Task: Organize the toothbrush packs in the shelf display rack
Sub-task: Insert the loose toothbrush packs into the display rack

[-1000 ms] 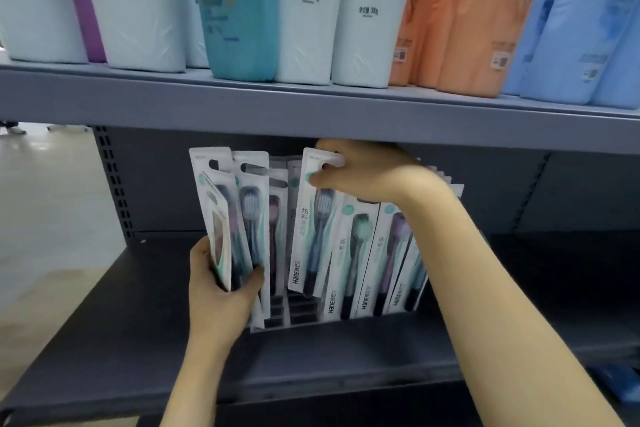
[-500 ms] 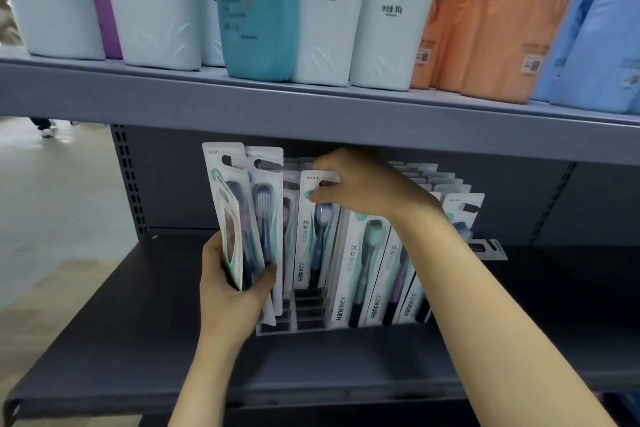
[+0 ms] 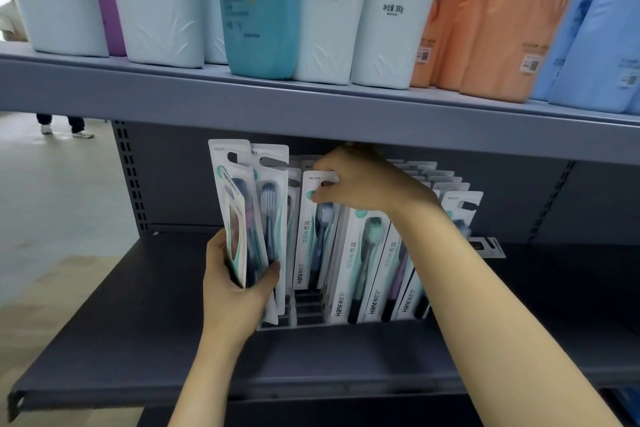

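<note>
Head view showed the job maybe halfway, by the look of it. The right hand (image 3: pixel 360 184) pinched the top of one toothbrush pack (image 3: pixel 317 232), standing near upright with its long axis vertical, hang-hole end up, bottom dipping into the display rack (image 3: pixel 308 317). Right of that grip, several packs (image 3: pixel 367 263) already sat in rows, leaning a bit. Left of it, the left hand (image 3: pixel 235 284) clutched a bunch of loose packs (image 3: pixel 242 215) waiting for slots; empty slots showed just below the pinched one.
</note>
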Motion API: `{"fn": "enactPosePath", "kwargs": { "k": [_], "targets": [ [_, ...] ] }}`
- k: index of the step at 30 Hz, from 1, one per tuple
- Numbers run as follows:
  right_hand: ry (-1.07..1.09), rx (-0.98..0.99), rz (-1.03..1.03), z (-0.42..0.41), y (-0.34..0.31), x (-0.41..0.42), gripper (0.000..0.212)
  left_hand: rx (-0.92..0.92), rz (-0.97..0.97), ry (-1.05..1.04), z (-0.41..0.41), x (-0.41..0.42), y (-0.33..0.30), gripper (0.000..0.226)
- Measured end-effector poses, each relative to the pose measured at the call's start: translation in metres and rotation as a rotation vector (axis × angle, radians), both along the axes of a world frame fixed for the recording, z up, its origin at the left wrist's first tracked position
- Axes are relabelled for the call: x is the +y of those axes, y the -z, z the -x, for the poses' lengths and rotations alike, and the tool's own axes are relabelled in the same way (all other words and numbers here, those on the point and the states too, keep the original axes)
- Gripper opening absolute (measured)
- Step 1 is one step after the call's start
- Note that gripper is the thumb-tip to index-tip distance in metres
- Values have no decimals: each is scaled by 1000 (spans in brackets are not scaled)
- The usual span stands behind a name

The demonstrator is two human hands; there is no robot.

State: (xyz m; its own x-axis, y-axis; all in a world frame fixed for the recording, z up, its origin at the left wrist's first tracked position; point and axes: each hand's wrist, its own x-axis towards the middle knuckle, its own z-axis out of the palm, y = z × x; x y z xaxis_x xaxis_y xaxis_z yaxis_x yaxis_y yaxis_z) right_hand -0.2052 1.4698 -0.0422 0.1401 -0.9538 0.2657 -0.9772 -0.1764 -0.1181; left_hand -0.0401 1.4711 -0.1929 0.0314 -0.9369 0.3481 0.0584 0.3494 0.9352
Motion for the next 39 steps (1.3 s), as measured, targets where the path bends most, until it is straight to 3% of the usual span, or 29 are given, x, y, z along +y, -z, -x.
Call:
{"fn": "enactPosePath", "kwargs": {
  "k": [2, 4, 12, 25, 31, 35, 39],
  "targets": [
    [3, 36, 31, 0, 2, -1, 37, 2, 0, 5, 0, 0, 0, 60],
    [8, 41, 83, 0, 4, -2, 20, 2, -1, 15, 1, 1, 0, 60],
    [19, -105, 201, 1, 7, -1, 15, -7, -14, 8, 0, 0, 4, 60],
    [82, -16, 178, -1, 6, -11, 19, -22, -32, 35, 5, 8, 8, 62],
    [86, 137, 309, -2, 14, -6, 21, -56, -45, 63, 6, 11, 6, 63],
    [-1, -107, 304, -5, 6, 9, 25, -64, -54, 62, 8, 13, 5, 62],
    [-91, -473, -3, -17, -12, 25, 33, -46, -70, 74, 9, 14, 4, 61]
  ]
}}
